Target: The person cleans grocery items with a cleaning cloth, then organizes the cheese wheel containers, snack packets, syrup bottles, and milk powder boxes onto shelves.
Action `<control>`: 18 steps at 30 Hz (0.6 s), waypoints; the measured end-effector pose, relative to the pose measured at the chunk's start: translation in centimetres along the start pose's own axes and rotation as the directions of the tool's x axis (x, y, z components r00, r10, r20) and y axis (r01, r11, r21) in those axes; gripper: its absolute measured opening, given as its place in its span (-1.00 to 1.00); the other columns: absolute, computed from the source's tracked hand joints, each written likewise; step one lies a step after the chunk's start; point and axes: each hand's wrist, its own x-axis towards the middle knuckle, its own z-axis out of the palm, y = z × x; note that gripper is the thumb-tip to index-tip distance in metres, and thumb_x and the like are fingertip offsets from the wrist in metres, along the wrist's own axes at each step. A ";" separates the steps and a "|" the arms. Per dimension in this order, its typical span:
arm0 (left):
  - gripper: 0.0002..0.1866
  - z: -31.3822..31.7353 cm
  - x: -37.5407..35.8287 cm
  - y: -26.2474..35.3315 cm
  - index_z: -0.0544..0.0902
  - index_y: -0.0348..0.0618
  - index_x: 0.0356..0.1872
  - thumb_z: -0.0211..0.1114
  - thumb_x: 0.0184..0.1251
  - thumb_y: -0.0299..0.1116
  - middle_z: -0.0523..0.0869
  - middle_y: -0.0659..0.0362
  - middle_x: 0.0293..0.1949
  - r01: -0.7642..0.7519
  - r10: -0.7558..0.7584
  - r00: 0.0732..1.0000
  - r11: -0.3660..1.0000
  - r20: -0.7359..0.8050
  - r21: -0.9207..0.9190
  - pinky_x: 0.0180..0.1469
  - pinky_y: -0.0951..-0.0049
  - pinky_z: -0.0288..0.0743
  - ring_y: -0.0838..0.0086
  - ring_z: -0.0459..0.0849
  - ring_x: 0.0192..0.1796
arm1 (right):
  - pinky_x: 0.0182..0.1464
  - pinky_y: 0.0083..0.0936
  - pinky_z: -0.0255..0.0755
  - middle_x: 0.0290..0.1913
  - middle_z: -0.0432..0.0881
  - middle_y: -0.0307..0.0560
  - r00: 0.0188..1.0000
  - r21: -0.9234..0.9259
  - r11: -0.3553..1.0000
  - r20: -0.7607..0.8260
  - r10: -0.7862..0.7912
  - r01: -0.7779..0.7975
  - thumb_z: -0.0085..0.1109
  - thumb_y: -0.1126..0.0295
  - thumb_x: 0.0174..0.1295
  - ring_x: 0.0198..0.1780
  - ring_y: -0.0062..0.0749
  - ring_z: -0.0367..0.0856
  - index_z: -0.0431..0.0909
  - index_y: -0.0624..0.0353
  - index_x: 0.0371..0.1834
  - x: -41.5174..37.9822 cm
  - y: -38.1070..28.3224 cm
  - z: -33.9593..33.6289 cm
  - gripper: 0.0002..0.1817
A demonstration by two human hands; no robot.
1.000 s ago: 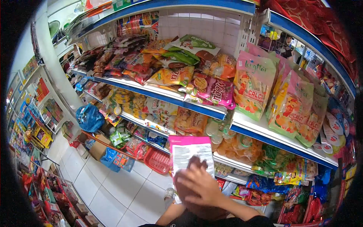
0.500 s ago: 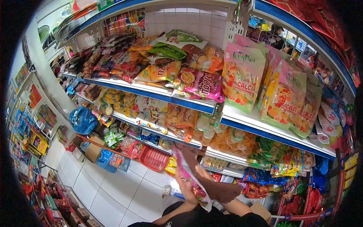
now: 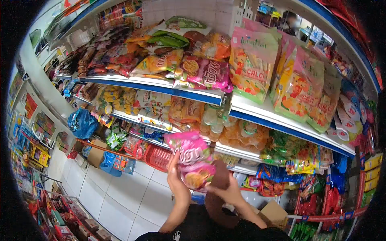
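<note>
My left hand (image 3: 178,186) holds a pink snack bag (image 3: 192,154) by its left side, the fingers partly hidden behind it. The bag is tilted, its printed front facing me with white lettering and a picture of food near the bottom. In my right hand (image 3: 230,192) a brown cloth (image 3: 219,175) is bunched, lying against the bag's lower right edge. Part of the cloth hangs down below the hand towards my dark clothing. A similar pink bag (image 3: 209,73) lies on the upper shelf ahead.
Snack bags crowd the upper shelf (image 3: 157,89). Tall pastel bags (image 3: 253,60) stand on the right shelf (image 3: 289,124). Lower down are a red plastic basket (image 3: 157,157), a cardboard box (image 3: 96,150) and a blue plastic bag (image 3: 82,122). White floor tiles (image 3: 120,193) show at lower left.
The pink bag has turned from edge-on to front-facing and shifted slightly left. My right hand and the brown cloth have moved to its lower right edge. The view has tilted slightly downward.
</note>
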 end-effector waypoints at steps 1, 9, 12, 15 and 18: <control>-0.47 0.7 0.1 1.1 0.24 -0.31 0.22 -0.26 0.37 -0.14 0.47 0.00 0.10 0.117 -0.125 0.990 0.986 -0.059 -0.121 0.15 0.37 0.23 0.33 0.38 0.18 | 0.00 -0.47 0.38 -0.14 0.58 -0.10 0.997 0.025 0.999 -0.075 0.031 -0.029 0.43 0.32 -0.14 -0.11 -0.46 0.53 0.45 0.28 -0.11 0.1 0.9 -1.0 -0.49; -0.50 -0.2 1.6 -1.1 0.32 -0.22 0.12 -0.09 0.30 -0.07 0.51 0.04 0.04 0.560 -0.511 0.828 0.765 0.229 -0.318 0.15 0.32 0.26 0.35 0.44 0.12 | 0.04 -0.44 0.36 -0.06 0.52 -0.11 0.969 0.477 0.873 -0.247 0.022 0.102 0.31 0.57 -0.24 -0.05 -0.39 0.51 0.30 0.28 0.10 -0.4 -0.4 -4.2 -0.30; -0.45 0.1 -0.2 -2.9 0.29 -0.14 0.18 -0.08 0.29 0.01 0.42 0.02 0.15 0.806 -0.695 0.581 0.419 0.424 -0.417 0.23 0.19 0.24 0.22 0.37 0.19 | 0.00 -0.46 0.40 -0.09 0.54 -0.13 0.977 0.405 0.912 -0.210 0.021 0.068 0.38 0.57 -0.24 -0.08 -0.45 0.52 0.33 0.27 0.09 -0.9 0.1 -3.9 -0.31; -0.44 0.9 -0.7 -3.3 0.28 -0.14 0.19 -0.08 0.29 0.02 0.41 0.02 0.15 0.830 -0.689 0.521 0.271 0.504 -0.487 0.23 0.18 0.24 0.21 0.37 0.20 | 0.07 -0.44 0.35 0.01 0.48 -0.07 0.976 0.197 0.977 -0.184 0.119 -0.082 0.46 0.48 -0.24 0.02 -0.44 0.46 0.22 0.29 0.18 -1.0 1.4 -4.4 -0.17; -0.43 0.8 -0.9 -3.7 0.27 -0.14 0.19 -0.09 0.29 0.03 0.40 0.02 0.16 0.801 -0.623 0.566 0.260 0.540 -0.539 0.23 0.17 0.25 0.20 0.36 0.20 | 0.13 -0.43 0.29 0.06 0.43 -0.01 0.866 -0.272 0.948 -0.419 -0.272 0.165 0.45 0.46 -0.20 0.07 -0.37 0.42 0.14 0.32 0.22 -0.7 1.9 -4.6 -0.13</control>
